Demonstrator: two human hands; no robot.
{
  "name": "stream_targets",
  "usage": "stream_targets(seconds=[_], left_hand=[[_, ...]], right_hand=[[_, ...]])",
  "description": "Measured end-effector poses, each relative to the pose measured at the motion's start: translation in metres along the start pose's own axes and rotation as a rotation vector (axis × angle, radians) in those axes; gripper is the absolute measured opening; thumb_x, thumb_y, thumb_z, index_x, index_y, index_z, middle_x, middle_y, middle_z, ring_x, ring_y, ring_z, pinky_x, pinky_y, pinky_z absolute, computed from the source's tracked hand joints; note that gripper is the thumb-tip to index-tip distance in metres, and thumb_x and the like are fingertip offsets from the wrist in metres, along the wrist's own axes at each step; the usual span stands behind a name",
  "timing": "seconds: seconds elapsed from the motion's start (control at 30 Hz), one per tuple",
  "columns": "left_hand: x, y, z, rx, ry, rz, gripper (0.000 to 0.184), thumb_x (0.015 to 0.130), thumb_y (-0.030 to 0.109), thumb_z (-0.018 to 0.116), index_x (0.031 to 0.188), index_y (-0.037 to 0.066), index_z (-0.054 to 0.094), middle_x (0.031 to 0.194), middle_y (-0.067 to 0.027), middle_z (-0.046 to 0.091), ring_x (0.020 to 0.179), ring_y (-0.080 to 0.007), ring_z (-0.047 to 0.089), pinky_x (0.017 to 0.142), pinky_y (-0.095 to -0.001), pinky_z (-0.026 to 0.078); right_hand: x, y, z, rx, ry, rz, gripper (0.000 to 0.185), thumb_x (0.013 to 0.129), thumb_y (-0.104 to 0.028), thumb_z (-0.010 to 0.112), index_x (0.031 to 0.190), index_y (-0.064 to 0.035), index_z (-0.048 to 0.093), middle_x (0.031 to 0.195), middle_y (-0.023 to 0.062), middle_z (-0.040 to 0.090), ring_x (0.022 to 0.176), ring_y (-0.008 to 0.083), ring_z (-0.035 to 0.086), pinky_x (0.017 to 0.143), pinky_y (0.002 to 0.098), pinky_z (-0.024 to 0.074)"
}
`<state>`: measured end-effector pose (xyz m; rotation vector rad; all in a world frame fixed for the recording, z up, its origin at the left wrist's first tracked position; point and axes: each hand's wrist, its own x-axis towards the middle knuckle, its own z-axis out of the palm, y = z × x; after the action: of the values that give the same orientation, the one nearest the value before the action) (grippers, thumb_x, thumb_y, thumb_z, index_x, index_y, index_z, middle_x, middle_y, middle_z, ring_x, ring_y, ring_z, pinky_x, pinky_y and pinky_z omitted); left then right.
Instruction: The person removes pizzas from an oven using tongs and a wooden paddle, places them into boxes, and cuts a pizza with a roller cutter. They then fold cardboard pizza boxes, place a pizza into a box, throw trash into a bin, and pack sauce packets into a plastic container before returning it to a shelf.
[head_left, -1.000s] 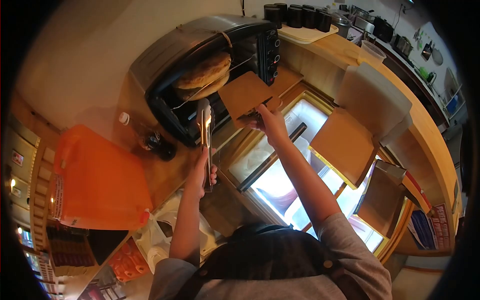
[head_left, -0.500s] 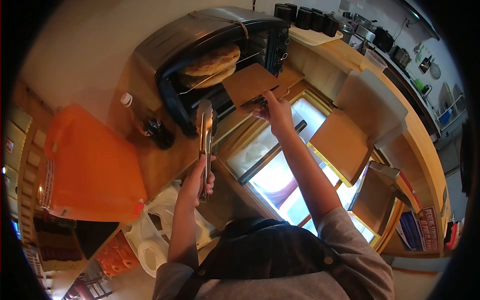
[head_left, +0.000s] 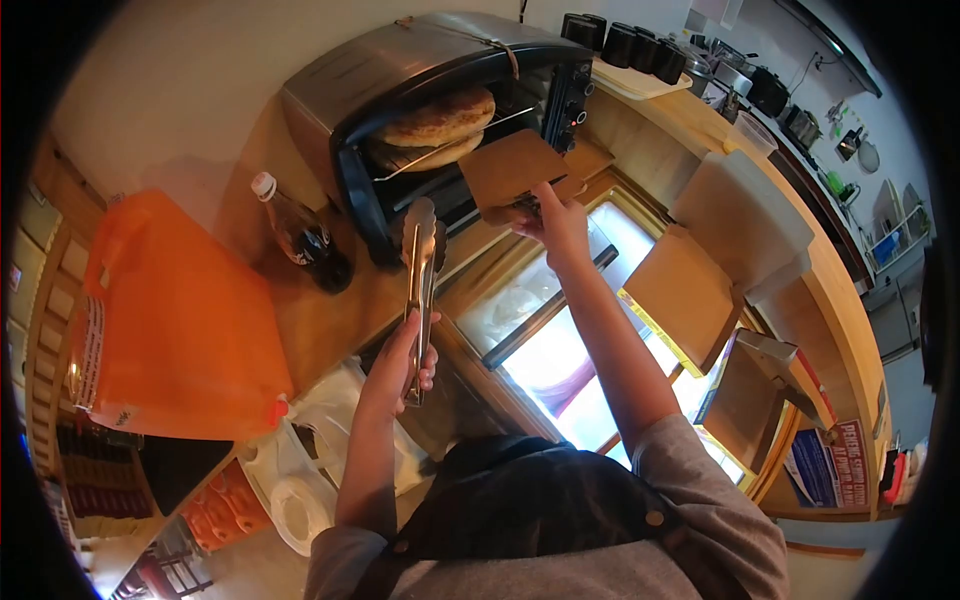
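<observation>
My left hand is closed around the handles of metal tongs, whose scalloped tips point up in front of the oven. My right hand grips the near edge of a thin brown board; dark metal parts show at the fingers, too small to make out. The board hovers before the open mouth of a toaster oven. Inside, two round browned flatbreads rest one above the other by a wire rack. Neither tool touches the bread, as far as I can see.
Left of the oven stand a cola bottle and a big orange jug. Open cardboard boxes lie at right over a lit glass-topped case. Black cups line a tray on the curved wooden counter.
The view has shifted a little, so the oven sits slightly farther right. Both hands keep their holds; the tongs and board stay nearly in place before the oven.
</observation>
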<state>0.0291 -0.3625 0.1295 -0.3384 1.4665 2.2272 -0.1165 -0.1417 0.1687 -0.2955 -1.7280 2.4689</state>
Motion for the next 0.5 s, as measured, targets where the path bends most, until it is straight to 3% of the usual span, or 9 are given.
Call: stream_targets(seconds=[0.2, 0.37, 0.5], left_hand=[[0.001, 0.005, -0.011, -0.019, -0.007, -0.013, 0.05, 0.09, 0.05, 0.04, 0.12, 0.009, 0.042, 0.057, -0.0008, 0.042, 0.044, -0.0067, 0.036, 0.041, -0.0215, 0.032], [0.009, 0.005, -0.013, -0.052, -0.031, -0.005, 0.053, 0.088, 0.05, 0.045, 0.118, 0.006, 0.044, 0.057, -0.002, 0.044, 0.044, -0.0076, 0.038, 0.041, -0.0222, 0.033], [0.015, 0.008, -0.008, 0.01, -0.038, -0.017, 0.05, 0.091, 0.049, 0.038, 0.121, 0.01, 0.04, 0.059, -0.0011, 0.041, 0.045, -0.0066, 0.035, 0.043, -0.0215, 0.031]], right_hand=[[0.005, 0.004, -0.005, -0.055, 0.057, -0.089, 0.036, 0.078, -0.021, 0.06, 0.091, 0.012, 0.055, 0.073, 0.0136, 0.06, 0.055, 0.0158, 0.061, 0.05, 0.0268, 0.0544], [0.014, 0.009, 0.001, -0.108, 0.077, -0.037, 0.034, 0.081, -0.023, 0.059, 0.096, 0.0075, 0.053, 0.075, 0.0131, 0.059, 0.055, 0.0158, 0.058, 0.055, 0.0274, 0.0553], [0.019, 0.008, 0.012, -0.094, 0.059, -0.072, 0.035, 0.08, -0.023, 0.058, 0.095, 0.0078, 0.053, 0.075, 0.0137, 0.059, 0.057, 0.0182, 0.059, 0.055, 0.0281, 0.0551]])
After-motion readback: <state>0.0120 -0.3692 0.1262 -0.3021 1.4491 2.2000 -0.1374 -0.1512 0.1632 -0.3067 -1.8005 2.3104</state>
